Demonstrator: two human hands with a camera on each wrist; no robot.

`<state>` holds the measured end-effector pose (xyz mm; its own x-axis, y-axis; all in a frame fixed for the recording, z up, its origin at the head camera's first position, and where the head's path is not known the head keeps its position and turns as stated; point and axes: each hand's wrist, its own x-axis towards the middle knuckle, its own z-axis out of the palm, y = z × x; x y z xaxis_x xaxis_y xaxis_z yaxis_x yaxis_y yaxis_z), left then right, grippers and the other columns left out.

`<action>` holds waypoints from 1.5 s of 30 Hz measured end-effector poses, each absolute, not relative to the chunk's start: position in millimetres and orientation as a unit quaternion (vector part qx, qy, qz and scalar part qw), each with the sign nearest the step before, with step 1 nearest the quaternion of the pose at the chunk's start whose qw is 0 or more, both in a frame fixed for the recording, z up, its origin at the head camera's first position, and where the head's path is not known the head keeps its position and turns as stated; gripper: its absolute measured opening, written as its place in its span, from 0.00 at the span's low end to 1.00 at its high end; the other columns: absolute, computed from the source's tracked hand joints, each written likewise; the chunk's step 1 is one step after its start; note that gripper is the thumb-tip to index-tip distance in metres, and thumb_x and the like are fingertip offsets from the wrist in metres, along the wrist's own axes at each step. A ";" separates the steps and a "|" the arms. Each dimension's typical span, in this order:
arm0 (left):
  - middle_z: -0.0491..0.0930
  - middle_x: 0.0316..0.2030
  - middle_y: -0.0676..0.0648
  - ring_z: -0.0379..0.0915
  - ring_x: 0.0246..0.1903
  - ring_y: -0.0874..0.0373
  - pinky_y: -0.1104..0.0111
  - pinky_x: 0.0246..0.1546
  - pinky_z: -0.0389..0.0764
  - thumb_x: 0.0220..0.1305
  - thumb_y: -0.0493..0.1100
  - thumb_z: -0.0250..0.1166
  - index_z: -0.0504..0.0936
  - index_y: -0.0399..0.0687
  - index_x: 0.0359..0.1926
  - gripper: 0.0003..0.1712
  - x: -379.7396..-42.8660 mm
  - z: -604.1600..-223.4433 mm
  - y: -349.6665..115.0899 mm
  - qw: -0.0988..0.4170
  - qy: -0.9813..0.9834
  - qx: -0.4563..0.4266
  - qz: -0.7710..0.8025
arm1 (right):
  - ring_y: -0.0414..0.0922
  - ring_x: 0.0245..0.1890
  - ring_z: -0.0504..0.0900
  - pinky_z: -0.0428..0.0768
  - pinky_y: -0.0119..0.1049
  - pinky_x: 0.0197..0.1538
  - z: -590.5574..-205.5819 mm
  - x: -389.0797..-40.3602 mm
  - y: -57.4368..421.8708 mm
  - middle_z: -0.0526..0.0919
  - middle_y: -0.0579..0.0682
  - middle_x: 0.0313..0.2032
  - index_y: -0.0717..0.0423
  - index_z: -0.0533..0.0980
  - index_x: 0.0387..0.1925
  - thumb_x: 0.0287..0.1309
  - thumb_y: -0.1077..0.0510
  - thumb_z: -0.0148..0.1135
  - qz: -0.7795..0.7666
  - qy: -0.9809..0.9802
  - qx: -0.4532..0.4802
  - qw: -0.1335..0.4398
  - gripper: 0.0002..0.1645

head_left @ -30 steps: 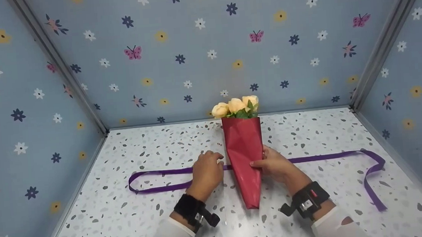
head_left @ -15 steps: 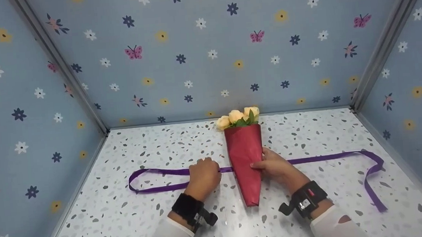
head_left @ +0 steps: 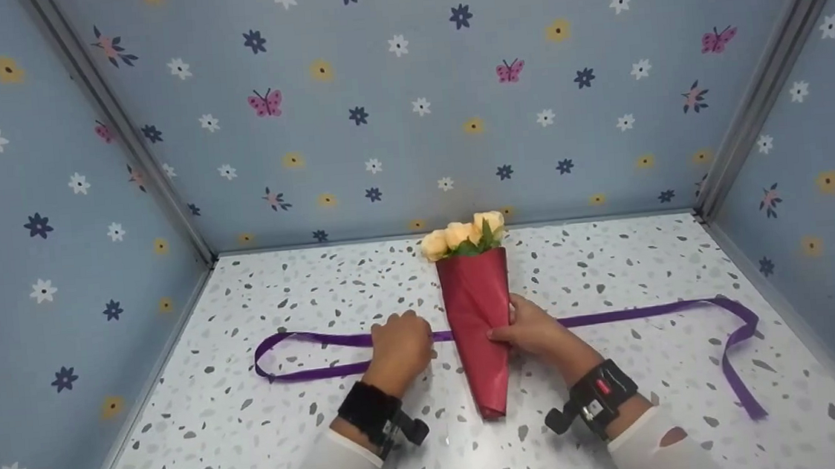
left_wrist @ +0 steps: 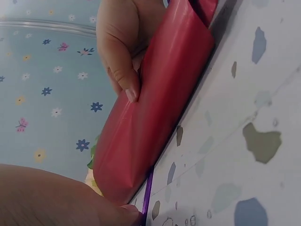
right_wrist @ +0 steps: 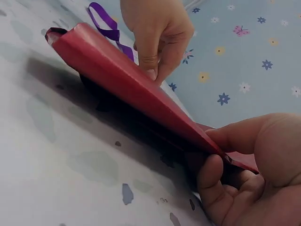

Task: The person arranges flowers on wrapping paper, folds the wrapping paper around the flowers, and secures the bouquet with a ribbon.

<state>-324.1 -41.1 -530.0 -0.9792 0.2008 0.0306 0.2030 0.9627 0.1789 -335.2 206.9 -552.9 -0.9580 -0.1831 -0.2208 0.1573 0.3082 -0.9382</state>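
A bouquet of cream-yellow roses in red wrapping paper [head_left: 477, 312] lies lengthwise at the middle of the table, blooms toward the back wall. My right hand [head_left: 538, 333] pinches its right edge, thumb on top and fingers underneath; in the right wrist view that side is lifted off the table. Under the bouquet runs a long purple ribbon [head_left: 636, 313], looped at the left and trailing at the right. My left hand [head_left: 402, 346], just left of the wrapping, pinches the ribbon with its fingers pointing down; the left wrist view has the thumb [left_wrist: 129, 213] against it. The fingertips are partly hidden.
The speckled white table [head_left: 255, 441] is enclosed by blue flowered panels [head_left: 408, 116] at the back and both sides. A black strap with a small camera is on each wrist [head_left: 602, 397].
The bouquet has come toward me and slightly left, with my right hand holding it. My left hand has lowered, its fingers closing on the ribbon.
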 end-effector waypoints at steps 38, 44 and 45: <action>0.84 0.42 0.43 0.80 0.47 0.41 0.42 0.52 0.80 0.58 0.48 0.79 0.90 0.48 0.35 0.09 -321.9 -530.0 -45.5 0.000 -0.988 -0.115 -0.106 | 0.51 0.42 0.86 0.83 0.51 0.50 -533.8 -335.1 237.1 0.88 0.57 0.46 0.56 0.76 0.64 0.71 0.45 0.65 -0.299 0.953 -0.007 0.047 0.28; 0.81 0.45 0.39 0.80 0.46 0.40 0.47 0.48 0.85 0.64 0.41 0.73 0.88 0.41 0.40 0.08 -321.6 -526.6 -50.6 0.005 -0.983 -0.131 -0.132 | 0.52 0.33 0.83 0.81 0.47 0.36 -524.4 -340.4 281.9 0.85 0.58 0.38 0.60 0.80 0.43 0.74 0.46 0.58 -0.263 0.960 0.075 0.054 0.19; 0.81 0.45 0.38 0.80 0.46 0.40 0.48 0.49 0.86 0.65 0.39 0.71 0.88 0.41 0.41 0.07 -322.2 -526.3 -51.9 0.005 -0.982 -0.131 -0.134 | 0.53 0.32 0.82 0.80 0.47 0.35 -524.1 -341.1 290.8 0.85 0.59 0.37 0.61 0.81 0.42 0.74 0.47 0.58 -0.260 0.960 0.085 0.054 0.20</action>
